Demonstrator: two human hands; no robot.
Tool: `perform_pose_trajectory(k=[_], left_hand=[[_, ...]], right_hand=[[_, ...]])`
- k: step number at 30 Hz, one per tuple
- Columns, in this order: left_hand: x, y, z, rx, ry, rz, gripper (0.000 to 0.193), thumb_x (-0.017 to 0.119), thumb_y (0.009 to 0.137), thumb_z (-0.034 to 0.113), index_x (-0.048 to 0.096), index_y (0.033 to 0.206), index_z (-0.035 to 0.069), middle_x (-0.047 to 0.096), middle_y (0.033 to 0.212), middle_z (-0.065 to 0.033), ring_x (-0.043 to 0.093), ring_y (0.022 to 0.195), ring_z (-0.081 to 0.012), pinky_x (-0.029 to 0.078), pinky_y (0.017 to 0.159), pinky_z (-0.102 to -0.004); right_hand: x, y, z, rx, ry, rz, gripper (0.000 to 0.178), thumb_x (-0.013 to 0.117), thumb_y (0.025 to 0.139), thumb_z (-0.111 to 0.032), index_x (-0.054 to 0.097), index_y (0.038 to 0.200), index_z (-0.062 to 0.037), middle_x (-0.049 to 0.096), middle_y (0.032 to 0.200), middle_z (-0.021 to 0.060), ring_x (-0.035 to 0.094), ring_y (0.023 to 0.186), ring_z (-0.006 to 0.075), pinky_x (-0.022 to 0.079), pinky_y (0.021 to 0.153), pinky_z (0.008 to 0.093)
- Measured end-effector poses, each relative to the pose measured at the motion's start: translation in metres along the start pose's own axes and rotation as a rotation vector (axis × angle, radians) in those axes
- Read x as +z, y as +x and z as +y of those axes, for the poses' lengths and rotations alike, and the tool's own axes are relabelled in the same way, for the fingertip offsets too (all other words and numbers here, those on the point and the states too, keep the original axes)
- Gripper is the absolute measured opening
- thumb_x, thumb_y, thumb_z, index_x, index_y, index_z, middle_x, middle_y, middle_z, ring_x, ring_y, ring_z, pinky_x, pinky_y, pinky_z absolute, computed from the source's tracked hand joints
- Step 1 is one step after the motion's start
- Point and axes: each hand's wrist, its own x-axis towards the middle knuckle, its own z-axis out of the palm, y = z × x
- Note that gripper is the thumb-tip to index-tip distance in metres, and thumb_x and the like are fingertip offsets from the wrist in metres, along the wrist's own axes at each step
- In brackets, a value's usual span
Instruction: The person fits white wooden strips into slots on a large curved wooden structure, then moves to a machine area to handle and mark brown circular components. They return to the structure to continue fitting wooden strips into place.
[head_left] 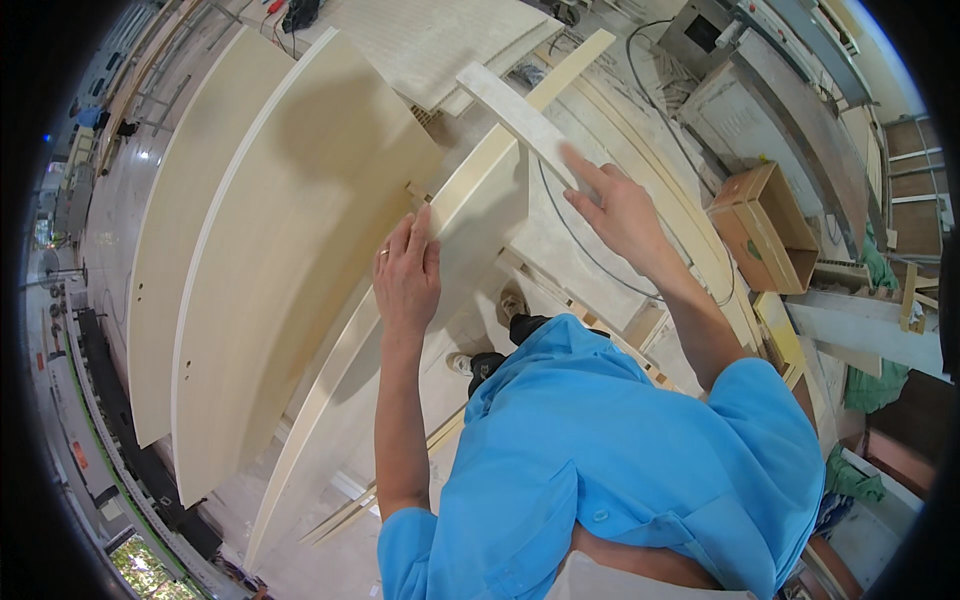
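Observation:
A long cream panel point(470, 235) stands on its edge in front of me, its narrow top edge running from the lower left to the upper middle. My left hand point(407, 268) is closed over that top edge, with a ring on one finger. My right hand point(622, 215) holds the near end of a flat, whitish bar point(515, 118), its index finger stretched along the bar. The bar lies across the far end of the panel's edge. What is on the bar's underside is hidden.
Two large curved cream panels point(290, 190) stand at the left. Pale strips point(640, 125) lie beyond the bar, and a dark cable point(635, 65) loops near them. An open cardboard box point(762, 225) and machinery point(750, 100) are at the right. My shoes point(512, 305) show below the panel.

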Motion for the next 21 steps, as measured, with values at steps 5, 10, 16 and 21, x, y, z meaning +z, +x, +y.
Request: perform_pose_trajectory(k=[5, 10, 16, 21], left_hand=[[0.000, 0.001, 0.004, 0.004, -0.021, 0.013, 0.049, 0.061, 0.107, 0.027, 0.057, 0.156, 0.024, 0.064, 0.144, -0.0111, 0.062, 0.132, -0.0328, 0.046, 0.113, -0.0469], [-0.003, -0.006, 0.003, -0.009, 0.010, 0.031, 0.049, 0.062, 0.106, 0.027, 0.057, 0.155, 0.024, 0.064, 0.144, -0.0102, 0.060, 0.134, -0.0324, 0.044, 0.115, -0.0465], [-0.019, -0.038, -0.017, -0.028, 0.031, 0.077, 0.054, 0.068, 0.102, 0.026, 0.058, 0.154, 0.020, 0.064, 0.144, -0.0113, 0.057, 0.136, -0.0331, 0.041, 0.119, -0.0502], [-0.048, -0.115, -0.040, -0.216, 0.151, 0.346, 0.051, 0.073, 0.097, 0.018, 0.063, 0.146, 0.010, 0.064, 0.143, -0.0171, 0.058, 0.134, -0.0383, 0.044, 0.115, -0.0515]], right_hand=[[-0.002, 0.000, -0.003, -0.003, 0.027, -0.038, 0.062, 0.066, 0.104, -0.031, 0.047, 0.163, -0.0289, 0.064, 0.094, 0.0194, 0.068, 0.083, 0.0397, 0.056, 0.079, 0.0501], [0.005, -0.010, -0.017, -0.042, 0.043, -0.122, 0.063, 0.066, 0.103, -0.029, 0.047, 0.163, -0.0300, 0.063, 0.095, 0.0187, 0.068, 0.082, 0.0396, 0.055, 0.079, 0.0495], [0.027, -0.025, -0.038, -0.069, 0.052, -0.264, 0.067, 0.070, 0.100, -0.029, 0.047, 0.163, -0.0311, 0.064, 0.097, 0.0180, 0.068, 0.081, 0.0391, 0.056, 0.078, 0.0484], [0.066, -0.035, -0.083, -0.303, 0.266, -0.257, 0.076, 0.075, 0.096, -0.020, 0.044, 0.165, -0.0191, 0.073, 0.118, 0.0237, 0.073, 0.100, 0.0399, 0.058, 0.088, 0.0453]])
